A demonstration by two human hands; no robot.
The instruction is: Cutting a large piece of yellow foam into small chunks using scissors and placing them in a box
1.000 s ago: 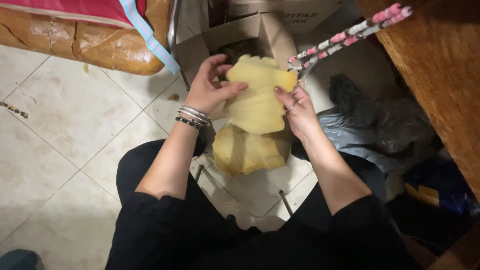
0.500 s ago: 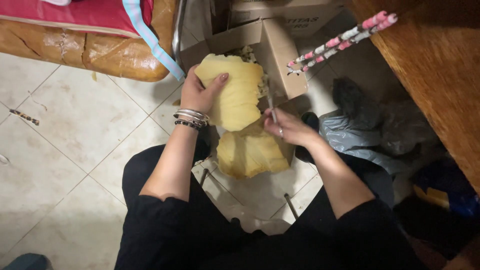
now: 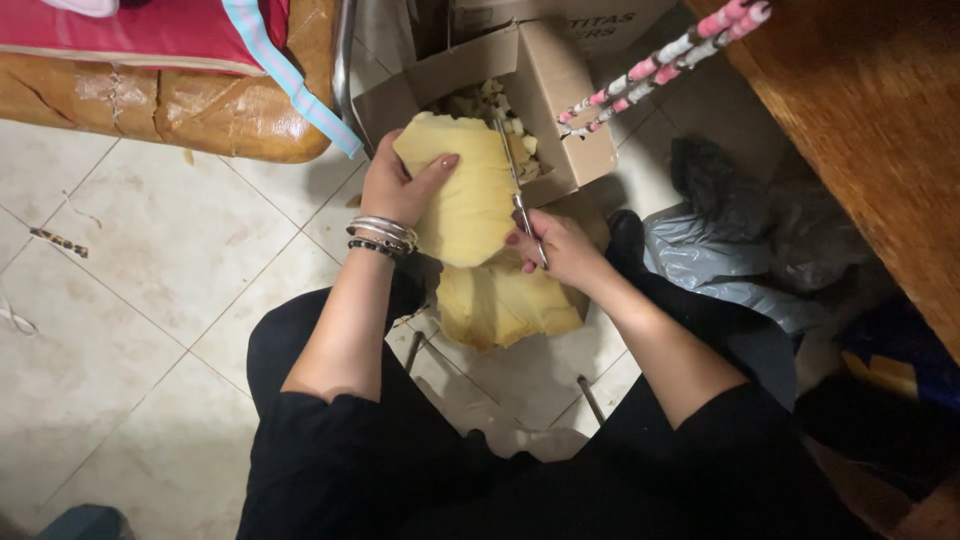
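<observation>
My left hand [image 3: 396,190] grips the left edge of a thick yellow foam slab [image 3: 466,190], thumb across its face, holding it up over an open cardboard box [image 3: 560,95]. My right hand [image 3: 560,248] is closed on the handles of metal scissors [image 3: 517,180], whose blades run up along the slab's right edge. Small cut foam pieces [image 3: 497,105] lie inside the box. A second, larger foam piece [image 3: 505,305] rests on the floor below the slab, between my knees.
A brown cushioned seat [image 3: 180,100] with red cloth and a pale blue strap sits at top left. Pink-and-white striped sticks [image 3: 665,55] lean from a wooden surface [image 3: 860,120] at right. Grey plastic bags [image 3: 740,250] lie beside my right leg. Tiled floor lies to the left.
My left hand lifted the foam slab higher over the box. My right hand left the slab's face, dropped lower and now holds scissors against its right edge.
</observation>
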